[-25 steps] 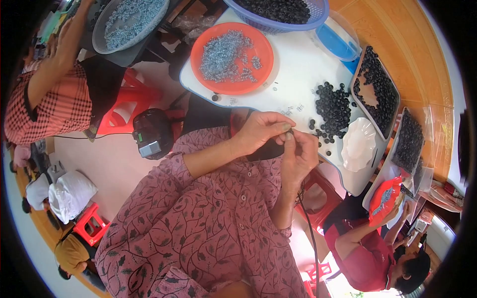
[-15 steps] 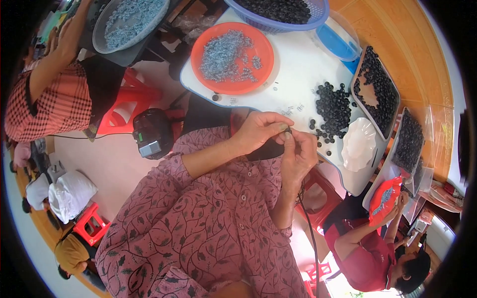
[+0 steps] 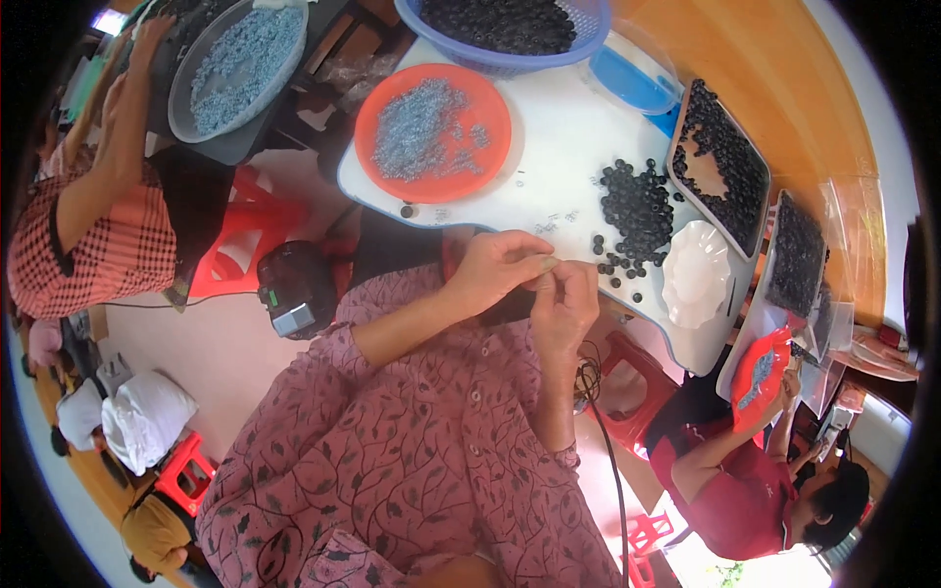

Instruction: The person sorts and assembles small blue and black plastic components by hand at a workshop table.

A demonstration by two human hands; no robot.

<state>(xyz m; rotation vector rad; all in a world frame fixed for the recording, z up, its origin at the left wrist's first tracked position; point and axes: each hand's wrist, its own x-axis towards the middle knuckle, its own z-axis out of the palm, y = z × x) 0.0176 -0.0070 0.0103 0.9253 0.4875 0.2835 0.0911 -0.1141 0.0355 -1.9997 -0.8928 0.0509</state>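
Observation:
My left hand [image 3: 495,271] and my right hand [image 3: 567,306] meet at the table's near edge, thumbs and fingertips pinched together. What they hold is hidden between the fingers. To their right lies a loose pile of small round black pieces [image 3: 635,211], a few scattered toward my right hand. Beyond my left hand, an orange-red plate [image 3: 493,113] carries a heap of small silvery, spring-like pieces [image 3: 420,132]. A few similar tiny metal bits [image 3: 561,218] lie on the white table [image 3: 539,127] just past my fingertips. One black piece [image 3: 407,211] sits by the table's left edge.
A white scalloped dish [image 3: 696,274] stands at the right. Behind it are a tray of black pieces [image 3: 750,186] and a blue-purple basket [image 3: 588,44]. One co-worker in red [image 3: 730,490] holds a red dish at lower right; another in a checked shirt [image 3: 98,216] sits left.
The whole view has shifted slightly. My hands stay pinched together; the small dark thing seen between my fingers earlier is now hidden.

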